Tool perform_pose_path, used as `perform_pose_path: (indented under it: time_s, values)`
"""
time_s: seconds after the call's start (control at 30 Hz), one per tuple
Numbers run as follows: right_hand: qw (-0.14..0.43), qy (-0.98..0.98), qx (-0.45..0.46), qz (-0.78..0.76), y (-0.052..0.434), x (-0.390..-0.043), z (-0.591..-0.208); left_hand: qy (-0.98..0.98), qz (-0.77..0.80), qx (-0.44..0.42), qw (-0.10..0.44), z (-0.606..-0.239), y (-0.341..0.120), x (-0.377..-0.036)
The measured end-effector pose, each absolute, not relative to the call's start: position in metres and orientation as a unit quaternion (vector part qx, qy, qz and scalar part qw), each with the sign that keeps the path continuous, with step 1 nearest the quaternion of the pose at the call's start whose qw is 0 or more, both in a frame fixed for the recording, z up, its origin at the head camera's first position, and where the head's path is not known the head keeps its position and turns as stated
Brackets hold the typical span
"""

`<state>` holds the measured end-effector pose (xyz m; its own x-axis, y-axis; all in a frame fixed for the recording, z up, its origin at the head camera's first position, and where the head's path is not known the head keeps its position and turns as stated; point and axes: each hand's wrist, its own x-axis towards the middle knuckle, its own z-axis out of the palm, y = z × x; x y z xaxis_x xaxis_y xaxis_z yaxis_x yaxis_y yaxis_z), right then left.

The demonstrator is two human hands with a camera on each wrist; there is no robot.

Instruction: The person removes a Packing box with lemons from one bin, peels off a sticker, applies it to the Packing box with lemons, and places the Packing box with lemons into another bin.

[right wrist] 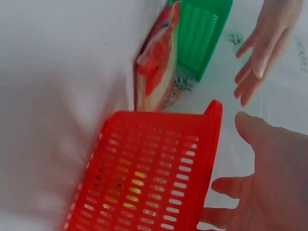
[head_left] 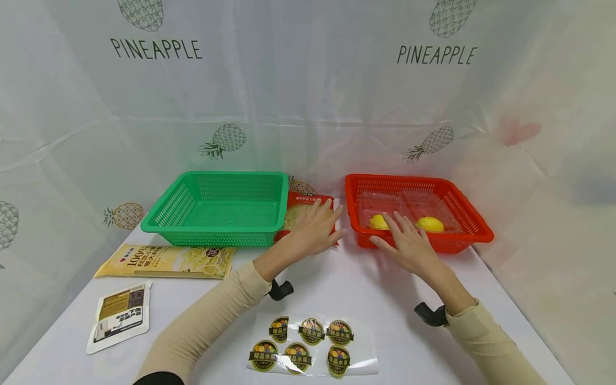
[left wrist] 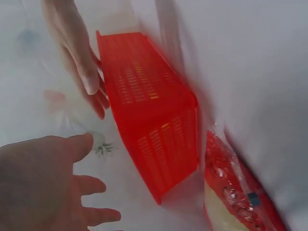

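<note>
Two hands, fingers spread, gripping nothing: left hand [head_left: 312,231] over a red packet [head_left: 308,206] between the baskets; right hand [head_left: 406,243] at the front wall of the red basket [head_left: 474,224]. Likely best taken by its stiff perforated plastic rim and kept level, since two smooth yellow fruits [head_left: 430,224] sit loose inside. Green basket [head_left: 218,214]: matching mesh.
</note>
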<state>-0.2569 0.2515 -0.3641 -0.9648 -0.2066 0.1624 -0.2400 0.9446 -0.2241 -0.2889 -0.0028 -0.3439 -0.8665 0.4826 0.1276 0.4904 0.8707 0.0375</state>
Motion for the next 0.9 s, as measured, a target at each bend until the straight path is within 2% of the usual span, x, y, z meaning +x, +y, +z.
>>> perform_pose_path:
  time_s: [0.4, 0.9]
  values:
    - [-0.014, -0.976, 0.108, 0.189, 0.272, -0.292, -0.343, -0.96, -0.064, -0.273, 0.01, -0.333, 0.057, -0.323]
    - [-0.051, -0.969, 0.095, 0.223, 0.289, -0.329, -0.337, -0.953, -0.166, -0.253, -0.034, -0.331, 0.105, -0.351]
